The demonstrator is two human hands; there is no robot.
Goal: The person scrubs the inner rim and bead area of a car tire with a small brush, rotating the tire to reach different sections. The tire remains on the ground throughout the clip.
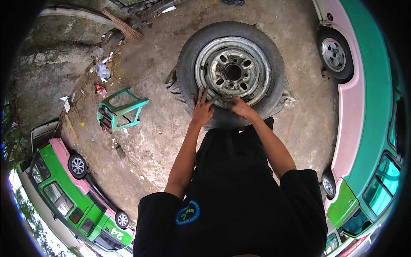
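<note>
A car wheel lies flat on the ground in front of me, its black tyre [186, 64] around a worn, dirt-stained steel rim [233, 55]. My left hand [202, 109] rests on the near left of the tyre, fingers stretched apart and their tips reaching the rim's edge. At the near edge of the rim, my right hand [240, 108] is closed, with its fingers curled and pointing left. Whatever the right fingers grip is hidden. Under the wheel, a crumpled greyish sheet [287, 95] sticks out at the sides.
A green plastic stool [122, 109] stands to the left. Litter [102, 72] and a broom [124, 26] lie along the wall at the upper left. A green and pink van [70, 192] is at the lower left; another vehicle [357, 85] lines the right side.
</note>
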